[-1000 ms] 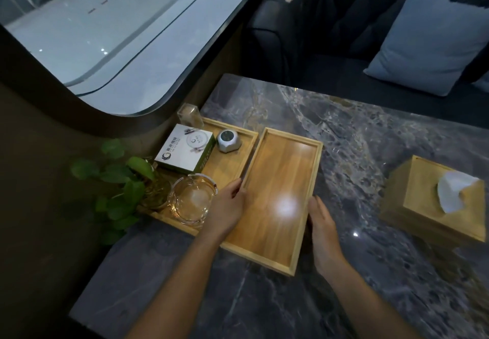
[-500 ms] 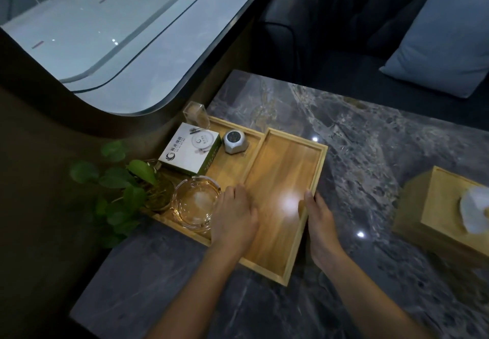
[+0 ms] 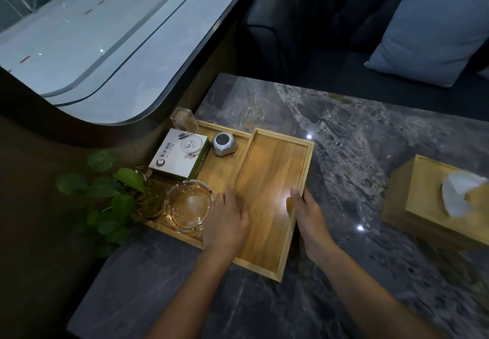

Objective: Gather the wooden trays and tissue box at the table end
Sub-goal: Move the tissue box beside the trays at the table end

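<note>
An empty wooden tray (image 3: 275,169) lies on the dark marble table, its left rim against a second wooden tray (image 3: 225,165) that holds small items. My left hand (image 3: 227,222) rests palm down over the seam between the two trays. My right hand (image 3: 308,214) grips the empty tray's right rim, thumb inside. A wooden tissue box (image 3: 434,201) with a white tissue sticking out stands apart at the right edge of the view.
The filled tray carries a white and green box (image 3: 180,154), a small grey device (image 3: 223,144), a glass ashtray (image 3: 188,206), a clear holder (image 3: 184,119) and a potted plant (image 3: 116,193). A wall runs along the left; a dark sofa with a grey cushion (image 3: 434,31) lies beyond.
The empty tray has slid left against the filled tray. My left hand moved from the tray's left rim onto the seam; my right hand shifted up along the right rim.
</note>
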A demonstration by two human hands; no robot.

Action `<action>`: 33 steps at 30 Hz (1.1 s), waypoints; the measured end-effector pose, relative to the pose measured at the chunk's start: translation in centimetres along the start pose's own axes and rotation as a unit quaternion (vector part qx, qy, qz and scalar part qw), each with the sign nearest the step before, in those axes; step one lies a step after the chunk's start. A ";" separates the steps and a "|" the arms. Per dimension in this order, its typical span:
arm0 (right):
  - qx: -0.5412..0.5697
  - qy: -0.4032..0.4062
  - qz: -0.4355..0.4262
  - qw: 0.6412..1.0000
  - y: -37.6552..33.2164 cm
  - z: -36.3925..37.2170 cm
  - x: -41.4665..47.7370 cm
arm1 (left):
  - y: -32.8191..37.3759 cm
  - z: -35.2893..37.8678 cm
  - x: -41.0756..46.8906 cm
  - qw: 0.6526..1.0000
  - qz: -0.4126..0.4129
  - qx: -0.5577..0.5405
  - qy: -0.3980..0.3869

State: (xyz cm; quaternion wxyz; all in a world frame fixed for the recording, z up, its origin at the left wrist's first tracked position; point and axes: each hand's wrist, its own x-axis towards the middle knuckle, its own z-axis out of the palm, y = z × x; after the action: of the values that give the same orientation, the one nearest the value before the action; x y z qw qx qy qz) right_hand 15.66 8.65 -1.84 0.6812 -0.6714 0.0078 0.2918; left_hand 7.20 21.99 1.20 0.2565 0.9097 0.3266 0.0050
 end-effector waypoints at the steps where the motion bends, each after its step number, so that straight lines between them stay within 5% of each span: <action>1: -0.008 -0.005 0.000 1.000 -0.2 -0.2 -0.1 | 0.0 -0.1 0.0 1.000 -0.001 -0.001 -0.002; 6: -0.119 0.013 0.007 0.993 -1.4 -1.5 0.1 | 0.9 -1.2 -0.1 1.000 -0.006 0.006 -0.015; 11: -0.231 0.017 -0.008 0.973 -3.6 -5.2 -0.7 | 5.0 -1.8 -0.4 0.993 0.103 0.038 0.048; 18: -0.276 0.081 -0.106 0.952 -8.7 -13.5 -4.3 | 15.7 2.2 0.1 0.965 0.213 -0.104 -0.111; 22: -0.205 0.199 -0.148 0.947 -10.1 -18.6 -5.2 | 20.0 5.0 0.0 0.955 0.155 -0.186 -0.172; 26: -0.217 0.353 -0.144 0.899 -9.3 -23.3 -4.8 | 22.3 7.7 -0.7 0.931 0.026 -0.297 -0.211; 30: -0.315 0.283 -0.114 0.898 -8.4 -27.0 -2.6 | 23.5 9.8 -2.3 0.857 -0.177 -0.406 -0.264; 33: -0.367 0.190 -0.071 0.908 -8.3 -28.7 -0.9 | 23.6 11.7 -3.6 0.841 -0.186 -0.392 -0.324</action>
State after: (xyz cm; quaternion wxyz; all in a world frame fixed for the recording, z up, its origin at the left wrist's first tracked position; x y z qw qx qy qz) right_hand 29.27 -17.43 3.28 0.3913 -0.9155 -0.0181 0.0921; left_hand 20.42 -1.06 2.73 0.6787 0.6054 0.3586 -0.2104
